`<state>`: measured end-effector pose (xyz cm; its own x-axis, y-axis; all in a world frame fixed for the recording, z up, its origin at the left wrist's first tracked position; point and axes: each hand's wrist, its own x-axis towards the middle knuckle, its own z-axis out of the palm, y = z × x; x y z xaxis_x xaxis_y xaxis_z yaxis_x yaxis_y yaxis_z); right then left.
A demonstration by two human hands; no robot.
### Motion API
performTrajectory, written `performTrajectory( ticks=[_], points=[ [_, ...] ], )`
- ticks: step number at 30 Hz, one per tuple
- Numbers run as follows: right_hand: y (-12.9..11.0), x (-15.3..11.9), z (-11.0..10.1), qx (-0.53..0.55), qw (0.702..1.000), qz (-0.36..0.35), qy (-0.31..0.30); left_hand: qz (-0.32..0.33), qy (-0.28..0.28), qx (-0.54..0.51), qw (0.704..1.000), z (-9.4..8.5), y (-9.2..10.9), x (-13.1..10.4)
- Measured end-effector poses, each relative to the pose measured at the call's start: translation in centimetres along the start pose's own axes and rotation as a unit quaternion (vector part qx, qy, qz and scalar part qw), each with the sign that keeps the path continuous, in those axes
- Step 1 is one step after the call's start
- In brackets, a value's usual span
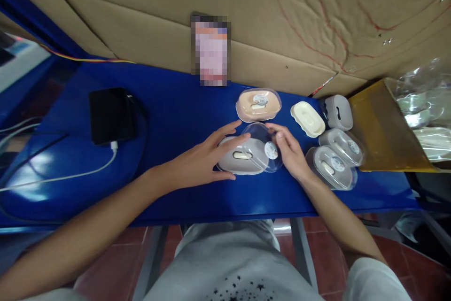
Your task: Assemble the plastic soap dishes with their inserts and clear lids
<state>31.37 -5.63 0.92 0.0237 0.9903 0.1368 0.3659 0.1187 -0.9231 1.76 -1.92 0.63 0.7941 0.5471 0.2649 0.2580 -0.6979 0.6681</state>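
Note:
A grey oval soap dish [232, 165] lies on the blue table in front of me, with a pale slot piece in its middle. My left hand [211, 153] spans its left side, fingers spread and the thumb apart below. A clear plastic lid [259, 132] with a round white sticker is tilted over the dish's right part. My right hand [289, 150] pinches that lid at its right edge. Behind them sits a peach soap dish [246, 104] under a clear lid.
To the right are a cream tray [307, 119], several grey lidded dishes [333, 169] and an open cardboard box [373, 127] with plastic-wrapped pieces. A black device [111, 115] with a white cable is at left. A blurred-out phone-like object [211, 50] leans on the cardboard wall [141, 10].

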Motion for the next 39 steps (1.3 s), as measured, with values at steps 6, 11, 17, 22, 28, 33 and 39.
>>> performTrajectory(
  ticks=[6,11,17,22,28,33,39],
  points=[
    [-0.3,-0.7,1.7,-0.082,0.984,-0.138,-0.077,0.023,-0.012,0.021,0.999,0.5,-0.1,-0.2],
    [-0.4,-1.1,0.4,-0.115,0.973,-0.184,-0.084,-0.014,-0.003,0.014,1.000,0.4,-0.4,-0.2],
    [0.3,-1.5,-1.0,-0.264,0.907,-0.262,-0.198,-0.054,0.018,-0.053,0.997,0.1,-1.1,0.1],
    [0.2,-1.5,-0.3,-0.286,0.885,-0.299,-0.211,-0.079,0.009,-0.085,0.993,0.2,-1.1,0.0],
    [-0.8,-1.8,-0.1,-0.330,0.864,-0.323,-0.201,-0.089,-0.018,-0.092,0.992,0.3,-0.7,0.1],
    [-0.9,-2.1,0.3,-0.370,0.850,-0.316,-0.202,-0.063,-0.024,-0.101,0.993,0.3,-0.8,0.2],
    [-0.6,-2.4,0.5,-0.371,0.848,-0.330,-0.188,-0.070,-0.034,-0.107,0.991,0.3,-0.8,0.1]
  ],
)
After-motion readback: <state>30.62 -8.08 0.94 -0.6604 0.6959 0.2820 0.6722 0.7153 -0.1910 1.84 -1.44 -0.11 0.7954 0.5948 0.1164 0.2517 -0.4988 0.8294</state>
